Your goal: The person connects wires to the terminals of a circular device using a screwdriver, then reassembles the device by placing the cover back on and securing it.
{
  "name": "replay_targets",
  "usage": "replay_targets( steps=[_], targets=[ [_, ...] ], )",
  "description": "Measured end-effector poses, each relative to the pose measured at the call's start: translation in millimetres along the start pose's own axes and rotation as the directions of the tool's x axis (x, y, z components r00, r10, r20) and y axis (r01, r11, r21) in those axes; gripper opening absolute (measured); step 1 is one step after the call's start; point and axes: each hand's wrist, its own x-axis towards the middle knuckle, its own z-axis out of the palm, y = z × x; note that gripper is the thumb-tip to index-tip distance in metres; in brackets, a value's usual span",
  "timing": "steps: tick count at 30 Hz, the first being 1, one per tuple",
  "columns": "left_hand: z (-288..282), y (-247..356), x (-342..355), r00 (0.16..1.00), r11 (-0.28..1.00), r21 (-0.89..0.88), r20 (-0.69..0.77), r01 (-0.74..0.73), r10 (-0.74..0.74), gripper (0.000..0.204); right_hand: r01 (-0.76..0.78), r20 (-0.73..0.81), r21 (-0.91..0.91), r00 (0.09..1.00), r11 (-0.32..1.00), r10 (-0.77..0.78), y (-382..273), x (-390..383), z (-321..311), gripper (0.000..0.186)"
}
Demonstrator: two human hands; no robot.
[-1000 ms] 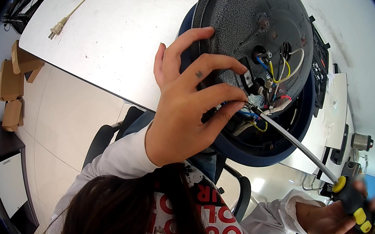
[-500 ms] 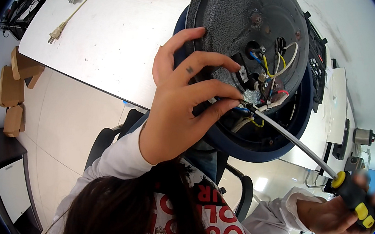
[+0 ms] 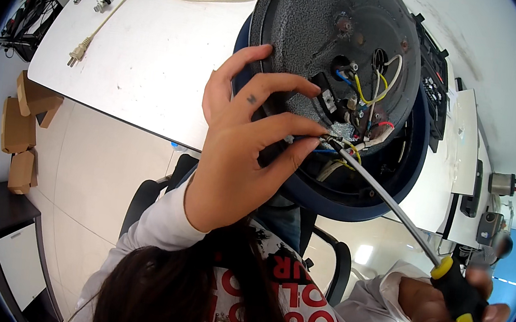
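The appliance base [image 3: 322, 47] is speckled dark grey metal, ringed by a navy blue shell [image 3: 355, 201]. Its wires [image 3: 370, 94] are yellow, blue, white and red. The screwdriver [image 3: 455, 298] has a silver shaft and a black handle with yellow bands. The surface [image 3: 155, 54] is white; the power cord [image 3: 115, 14] is beige. The sleeve [image 3: 154, 232] is white.

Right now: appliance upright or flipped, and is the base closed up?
Flipped, open. The round appliance shows its dark underside, coloured wires exposed; the left hand steadies it while the right hand works a screwdriver in.
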Motion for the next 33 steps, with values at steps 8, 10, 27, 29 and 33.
replay_targets(
  steps=[8, 10, 27, 29, 33],
  targets=[
    [-6, 2, 1, 1.0, 1.0, -0.022, -0.003, 0.02, -0.02, 0.013, 0.413, -0.094, 0.309, 0.91, 0.857, -0.405, 23, -4, -3, 0.058],
    [-3, 5, 0, 0.999, 0.999, 0.0, -0.018, 0.034, -0.034, 0.013, 0.291, 0.186, 0.344, 0.911, 0.893, -0.368, 14, 6, -18, 0.062],
    [9, 10, -11, 0.971, 0.894, 0.446, -0.224, 0.03, 0.079, 0.017, -0.83, 0.692, -0.178, 0.276, 0.528, 0.667, -74, 49, -36, 0.037],
    [10, 13, -9, 0.966, 0.884, 0.468, -0.232, 0.007, 0.115, 0.017, -0.758, 0.7, -0.094, 0.411, 0.646, 0.584, -73, 45, -34, 0.035],
    [12, 9, -10, 0.97, 0.856, 0.516, -0.219, 0.022, 0.107, 0.016, -0.6, 0.648, -0.291, 0.449, 0.745, 0.615, -93, 41, -6, 0.029]
  ],
)
